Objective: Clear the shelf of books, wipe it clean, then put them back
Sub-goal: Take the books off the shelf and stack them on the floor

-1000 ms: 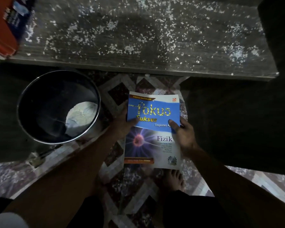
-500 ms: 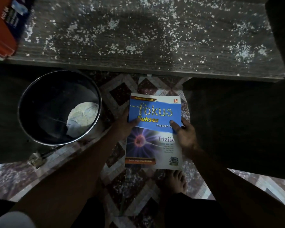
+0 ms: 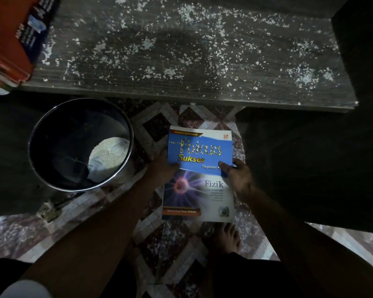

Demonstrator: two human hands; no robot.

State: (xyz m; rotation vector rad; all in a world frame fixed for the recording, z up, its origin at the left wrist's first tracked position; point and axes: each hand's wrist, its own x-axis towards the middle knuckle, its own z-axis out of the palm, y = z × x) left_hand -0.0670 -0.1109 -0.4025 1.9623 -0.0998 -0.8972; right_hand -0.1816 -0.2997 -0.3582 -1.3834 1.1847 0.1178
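1. A stack of books [image 3: 9, 41] sits at the far left, by the left end of the shelf [image 3: 181, 61]; the board is speckled with pale flakes, so I judge the wiping not yet done.
2. The bucket [image 3: 58, 134] stands on the floor [image 3: 181, 250] below the shelf's front edge, with the cloth [image 3: 108, 155] lying inside; handy for the wipe.
3. My left hand [image 3: 162, 168] grips the book [image 3: 199, 190] by its left edge, thumb curled over the cover.
4. The book, a physics text, lies flat and cover up over the tiles, just in front of the shelf and apart from it; 2 hands keep it level.
5. My right hand [image 3: 238, 179] pinches the right edge, thumb on the blue band.
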